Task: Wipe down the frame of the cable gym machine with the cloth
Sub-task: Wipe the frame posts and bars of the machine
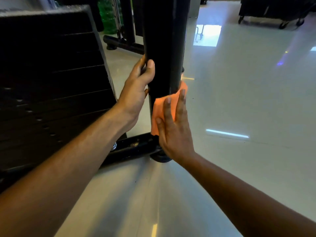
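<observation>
The black upright post (164,48) of the cable machine's frame stands in the middle of the view and runs down to a black base bar (135,147) on the floor. My left hand (136,88) grips the post's left edge, thumb on the front face and fingers curled behind it. My right hand (172,125) presses an orange cloth (159,108) flat against the lower part of the post with straight fingers. The cloth wraps round the post's right edge.
A black weight stack (51,82) with pin holes fills the left side. Another black frame foot (123,44) lies behind the post. Glossy pale floor (239,100) spreads to the right, and a wheeled black cart (273,12) stands far back right.
</observation>
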Available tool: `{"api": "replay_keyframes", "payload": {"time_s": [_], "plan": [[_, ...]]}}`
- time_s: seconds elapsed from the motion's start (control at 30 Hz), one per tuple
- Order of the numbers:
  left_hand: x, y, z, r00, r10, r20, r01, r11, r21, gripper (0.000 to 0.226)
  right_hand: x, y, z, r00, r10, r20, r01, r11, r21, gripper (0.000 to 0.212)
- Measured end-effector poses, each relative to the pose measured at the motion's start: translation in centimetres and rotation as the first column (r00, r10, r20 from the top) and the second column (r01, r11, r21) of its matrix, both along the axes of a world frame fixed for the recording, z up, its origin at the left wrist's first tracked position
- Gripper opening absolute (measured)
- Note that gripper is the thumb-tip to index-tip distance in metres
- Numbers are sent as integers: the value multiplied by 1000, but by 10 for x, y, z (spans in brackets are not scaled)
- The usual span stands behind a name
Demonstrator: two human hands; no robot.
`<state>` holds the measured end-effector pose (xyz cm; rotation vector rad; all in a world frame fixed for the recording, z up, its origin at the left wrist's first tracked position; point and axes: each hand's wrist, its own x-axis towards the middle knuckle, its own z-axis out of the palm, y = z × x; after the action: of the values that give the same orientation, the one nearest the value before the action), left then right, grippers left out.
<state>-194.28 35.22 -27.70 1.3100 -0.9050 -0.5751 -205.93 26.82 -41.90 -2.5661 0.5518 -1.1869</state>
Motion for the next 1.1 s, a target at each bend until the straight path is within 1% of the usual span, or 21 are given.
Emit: {"api": "replay_keyframes", "payload": {"time_s": [0.03, 0.1, 0.2, 0.27, 0.33, 0.4, 0.47, 0.5, 0.57, 0.63, 0.7, 0.77, 0.87, 0.93, 1.0, 1.1], "plan": [[0, 0, -7, 1000, 2, -2, -2, 1000, 6, 42, -5, 1, -15, 1000, 7, -27, -6, 1000, 26, 92], [0, -1, -23, 1000, -7, -14, 7, 1000, 24, 41, -4, 1, -22, 1000, 1, -14, 0, 999, 43, 92], [1, -2, -41, 999, -32, -44, 33, 999, 33, 32, 13, -1, 1, 994, -27, 110, 21, 998, 58, 92], [5, -3, -46, 999, -34, -37, 35, 999, 29, 34, 23, -5, 10, 980, -42, 194, 35, 999, 37, 92], [10, -3, -53, 998, -53, -32, 54, 998, 39, 33, 29, -7, 11, 969, -53, 242, 49, 999, 20, 93], [13, -2, -62, 996, -78, -42, 81, 993, 81, 26, 33, -8, 2, 963, -58, 263, 53, 998, 26, 95], [15, -1, -75, 995, -74, -69, 82, 990, 118, 25, 31, -5, -19, 974, -62, 219, 56, 998, 31, 96], [16, 0, -83, 995, -72, -70, 81, 987, 136, 31, 27, -4, -35, 983, -56, 175, 51, 998, 36, 97], [15, 3, -93, 997, -70, -43, 76, 983, 165, 50, 14, -2, -69, 997, -27, 76, 23, 999, 48, 95], [13, 3, -98, 997, -73, -30, 77, 978, 194, 59, 3, -2, -94, 1000, 3, 5, -4, 998, 59, 94], [15, 2, -102, 997, -64, -32, 69, 974, 215, 68, 1, -3, -99, 1000, 23, -11, -23, 998, 53, 95], [17, 2, -104, 997, -68, -29, 73, 974, 216, 73, 5, -3, -88, 999, 25, 23, -26, 998, 61, 94], [19, 2, -108, 997, -75, -22, 78, 973, 217, 64, 21, -4, -63, 987, -33, 155, 21, 996, 83, 95], [19, 0, -111, 997, -72, 17, 67, 975, 210, 56, 29, -2, -58, 976, -70, 205, 48, 993, 110, 97], [19, -1, -114, 996, -60, 64, 46, 977, 207, 54, 25, 0, -77, 984, -61, 166, 47, 995, 88, 99], [19, -2, -123, 995, -50, 84, 30, 974, 226, 51, 4, -2, -124, 1000, -9, -4, 10, 997, 81, 101]]}}
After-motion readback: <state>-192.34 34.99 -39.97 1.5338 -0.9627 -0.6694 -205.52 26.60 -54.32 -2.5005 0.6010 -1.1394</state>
